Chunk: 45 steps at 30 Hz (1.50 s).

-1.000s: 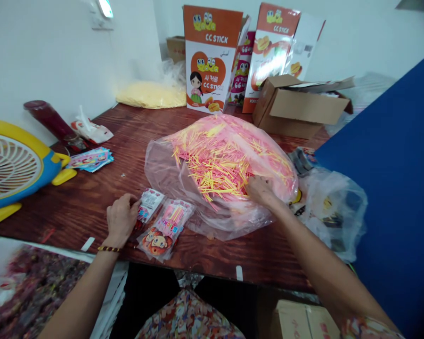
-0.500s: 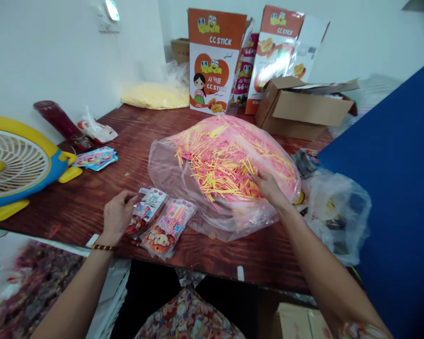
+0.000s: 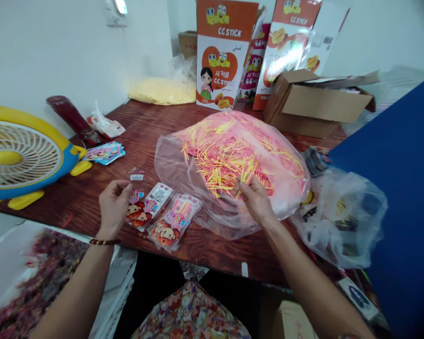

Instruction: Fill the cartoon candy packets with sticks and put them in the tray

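Pinching several yellow and pink sticks (image 3: 246,176) between thumb and fingers, the right hand (image 3: 255,195) holds them over the near part of the open plastic bag (image 3: 171,155), heaped with more sticks. Left of the bag, the left hand (image 3: 113,205) has thumb and forefinger closed together at the edge of a clear printed packet (image 3: 137,195); a second packet (image 3: 158,197) and a stick-filled packet (image 3: 178,214) lie between it and the bag. Half a second ago the right hand was farther right over the bag; the left-hand packet's top now shows apart from the second packet. Behind the bag stands a carton (image 3: 221,52).
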{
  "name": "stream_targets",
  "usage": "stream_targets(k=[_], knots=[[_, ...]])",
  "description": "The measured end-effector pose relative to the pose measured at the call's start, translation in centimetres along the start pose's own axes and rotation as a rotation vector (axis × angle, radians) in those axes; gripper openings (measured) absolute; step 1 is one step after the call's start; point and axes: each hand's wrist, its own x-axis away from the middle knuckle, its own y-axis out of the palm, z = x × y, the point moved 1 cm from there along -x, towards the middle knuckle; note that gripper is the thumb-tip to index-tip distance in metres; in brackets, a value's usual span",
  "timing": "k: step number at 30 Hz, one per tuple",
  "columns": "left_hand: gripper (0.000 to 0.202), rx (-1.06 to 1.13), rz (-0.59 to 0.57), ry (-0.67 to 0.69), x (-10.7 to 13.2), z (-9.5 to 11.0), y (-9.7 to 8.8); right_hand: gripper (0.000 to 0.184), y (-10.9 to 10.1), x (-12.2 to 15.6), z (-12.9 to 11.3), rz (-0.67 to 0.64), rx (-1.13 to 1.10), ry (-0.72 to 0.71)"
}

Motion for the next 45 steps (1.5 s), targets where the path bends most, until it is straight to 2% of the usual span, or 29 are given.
stream_targets(k=[2, 5, 8, 11, 17, 21, 25, 29, 32, 34, 36, 39, 40, 42, 45], knots=[[0.018, 0.088, 0.019, -0.006, 0.1, 0.7, -0.1, 0.029, 2.1, 1.5, 1.3, -0.042, 0.006, 0.028], [0.02, 0.184, 0.028, -0.028, 0.3, 1.7, -0.4, 0.023, 3.8, 2.7, 3.4, -0.066, 0.09, 0.012], [0.02, 0.258, 0.053, -0.038, 0.7, 2.6, -0.6, 0.017, 4.1, 3.2, 4.9, -0.083, 0.213, -0.013], [0.018, 0.345, 0.066, -0.08, 1.1, 3.4, -0.6, 0.015, 4.2, 3.6, 5.9, -0.078, 0.229, 0.008], [0.023, 0.472, 0.072, -0.17, 1.4, 4.7, -0.1, 0.017, 4.4, 3.8, 6.0, -0.079, 0.198, 0.038], [0.024, 0.474, 0.072, -0.201, 1.0, 4.2, -0.1, 0.019, 4.4, 3.6, 6.1, -0.124, 0.264, 0.049], [0.024, 0.268, -0.064, -0.202, 0.2, 1.9, 0.5, 0.022, 4.5, 3.0, 6.1, -0.096, 0.175, 0.079], [0.027, -0.144, -0.245, -0.015, -0.4, 0.0, 1.4, 0.028, 5.0, 2.7, 5.6, -0.092, -0.001, 0.138], [0.032, -0.325, -0.345, 0.077, -0.7, -0.7, 1.9, 0.029, 5.1, 2.7, 4.9, -0.084, -0.054, 0.139], [0.034, -0.388, -0.363, 0.086, -0.8, -0.9, 1.9, 0.029, 4.2, 2.5, 3.9, -0.08, -0.005, 0.096], [0.035, -0.426, -0.355, 0.089, -0.8, -1.1, 1.7, 0.029, 2.1, 1.7, 2.5, -0.044, 0.146, 0.031], [0.033, -0.457, -0.351, 0.098, -0.8, -1.1, 1.3, 0.031, -2.5, -0.2, 0.4, 0.068, 0.584, -0.02], [0.033, -0.461, -0.354, 0.097, -0.9, -1.0, 1.2, 0.028, -4.1, -0.9, -0.1, 0.066, 0.761, -0.012], [0.033, -0.448, -0.363, 0.099, -0.9, -1.0, 1.1, 0.022, -6.5, -1.8, -0.6, -0.003, 1.078, 0.011], [0.031, -0.41, -0.391, 0.093, -1.0, -1.1, 1.2, 0.019, -7.7, -2.3, -0.2, -0.206, 1.386, 0.026]])
